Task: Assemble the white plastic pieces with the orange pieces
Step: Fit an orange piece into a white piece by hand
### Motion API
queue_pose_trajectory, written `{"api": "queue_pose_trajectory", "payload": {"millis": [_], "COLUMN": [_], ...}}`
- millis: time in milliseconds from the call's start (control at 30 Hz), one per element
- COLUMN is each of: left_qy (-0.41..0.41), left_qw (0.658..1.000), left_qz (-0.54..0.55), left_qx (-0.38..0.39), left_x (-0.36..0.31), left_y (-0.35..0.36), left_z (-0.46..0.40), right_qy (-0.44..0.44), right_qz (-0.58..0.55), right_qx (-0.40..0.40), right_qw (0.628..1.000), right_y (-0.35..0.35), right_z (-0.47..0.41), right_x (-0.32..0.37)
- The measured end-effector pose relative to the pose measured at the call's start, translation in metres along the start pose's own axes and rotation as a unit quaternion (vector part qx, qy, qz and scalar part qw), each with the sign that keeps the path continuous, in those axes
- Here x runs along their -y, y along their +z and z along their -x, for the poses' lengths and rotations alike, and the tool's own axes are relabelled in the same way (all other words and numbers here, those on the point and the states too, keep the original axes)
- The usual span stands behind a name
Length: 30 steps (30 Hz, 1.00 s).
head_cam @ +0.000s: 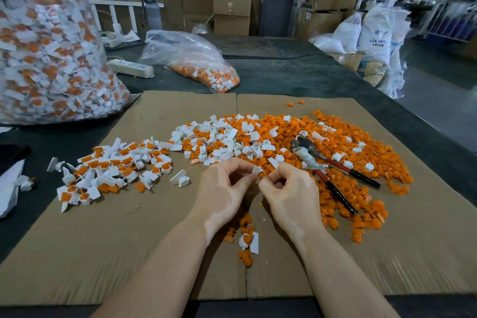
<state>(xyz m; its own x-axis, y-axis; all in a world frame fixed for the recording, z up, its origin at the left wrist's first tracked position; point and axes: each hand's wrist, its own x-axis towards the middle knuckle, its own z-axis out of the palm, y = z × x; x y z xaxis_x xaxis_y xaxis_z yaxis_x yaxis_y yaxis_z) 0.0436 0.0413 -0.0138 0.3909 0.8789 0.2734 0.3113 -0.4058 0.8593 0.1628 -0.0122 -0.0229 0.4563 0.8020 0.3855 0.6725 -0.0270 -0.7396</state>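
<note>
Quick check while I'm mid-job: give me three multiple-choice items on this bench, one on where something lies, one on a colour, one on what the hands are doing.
1. Where do the pliers lie?
A. On the orange pile, at the right
B. Inside the big clear bag
C. Beside the power strip

2. What colour are the plier handles?
A. Blue with yellow
B. Red with black
C. All green

3. What are the hands doing?
A. Both lie flat on the cardboard
B. One holds the pliers
C. Both pinch a small white piece between them

Answers:
1. A: the pliers rest on the loose orange pieces at the right of the cardboard.
2. B: red shafts end in black grips.
3. C: the left hand and right hand meet at the white piece, fingers curled.
</note>
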Motion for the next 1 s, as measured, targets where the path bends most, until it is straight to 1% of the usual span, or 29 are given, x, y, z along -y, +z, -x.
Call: {"api": "queue_pose_trajectory", "payload": {"millis": [133,233,300,367,467,533,667,1000], "left_qy": [0.026,0.017,-0.018,-0.057,-0.058,-0.056,-0.059,-0.069], "left_qw": [0.999,1.0,1.0,0.995,0.991,0.988,0.987,0.985], "left_qz": [-0.021,-0.015,0.018,0.083,0.123,0.141,0.149,0.158], "left_qx": [0.004,0.003,0.004,0.011,0.016,0.021,0.028,0.025], "left_x": [-0.0024,-0.0023,0.0,0.0002,0.001,0.0034,0.0055,0.0038], "left_y": [0.0023,0.0021,0.0007,-0.0012,-0.0025,-0.0033,-0.0044,-0.004], "left_z": [0.0031,0.0025,0.0001,-0.0013,-0.0016,-0.0016,-0.0017,-0.0021], "right_qy": [-0.003,-0.009,-0.022,-0.037,-0.055,-0.079,-0.121,-0.119], "right_qz": [0.007,-0.002,-0.018,-0.045,-0.063,-0.043,-0.018,-0.017], "right_qx": [-0.003,-0.001,0.002,0.002,-0.011,-0.015,0.004,0.011], "right_qw": [1.0,1.0,1.0,0.998,0.996,0.996,0.993,0.993], "right_y": [-0.0004,-0.0006,-0.0007,-0.0007,-0.0014,-0.0028,-0.0031,-0.0027], "right_z": [0.0007,0.0004,-0.0005,-0.001,-0.0007,-0.0002,0.0006,-0.0006], "right_x": [-0.0013,-0.0024,-0.0014,0.0004,0.0008,0.0011,0.0032,0.0017]}}
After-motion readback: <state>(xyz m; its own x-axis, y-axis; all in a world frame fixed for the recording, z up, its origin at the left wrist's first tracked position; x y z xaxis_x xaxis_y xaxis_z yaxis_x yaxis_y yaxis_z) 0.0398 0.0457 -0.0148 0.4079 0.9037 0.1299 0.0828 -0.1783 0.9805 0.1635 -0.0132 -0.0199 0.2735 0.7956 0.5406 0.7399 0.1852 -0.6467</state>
